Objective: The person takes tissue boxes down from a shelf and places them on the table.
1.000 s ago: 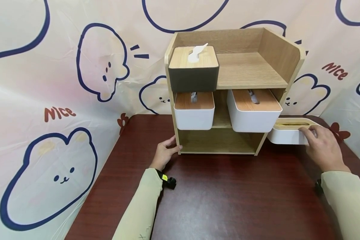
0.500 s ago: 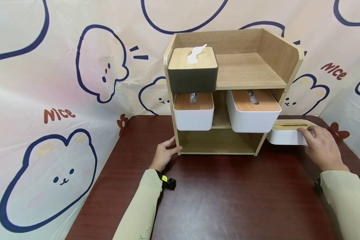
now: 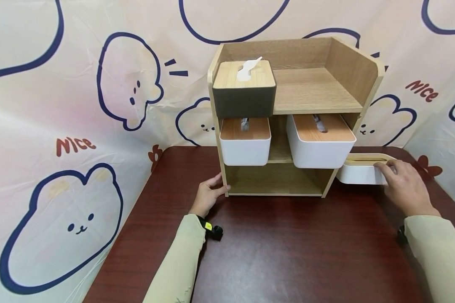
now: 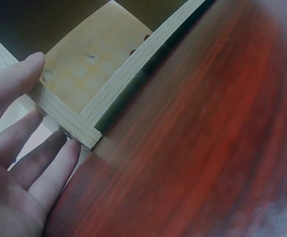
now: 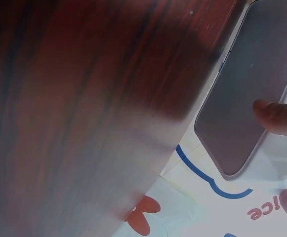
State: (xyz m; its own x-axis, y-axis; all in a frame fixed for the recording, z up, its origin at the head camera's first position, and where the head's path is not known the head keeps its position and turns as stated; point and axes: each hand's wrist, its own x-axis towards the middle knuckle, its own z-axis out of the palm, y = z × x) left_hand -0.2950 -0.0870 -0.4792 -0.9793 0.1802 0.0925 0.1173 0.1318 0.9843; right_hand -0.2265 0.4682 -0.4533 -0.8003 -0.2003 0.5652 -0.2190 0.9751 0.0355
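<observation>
The right hand [image 3: 408,188] grips a white, rounded, wood-topped box [image 3: 360,174], edged nearer the pale wooden shelf [image 3: 312,89] the left hand [image 3: 206,196] pinches.

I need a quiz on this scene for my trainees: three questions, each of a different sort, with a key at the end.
1. Count: how many white boxes stand on the middle shelf?
2. Multiple choice: what does the right hand hold?
A) a dark box
B) a low white box with rounded ends
C) a tissue
3. True or false: the left hand grips one of the boxes.

Key
1. Two.
2. B; it is held beside the shelf unit.
3. False; the left hand holds the unit's side panel near its foot, thumb on the inner side and fingers on the outer.
</observation>
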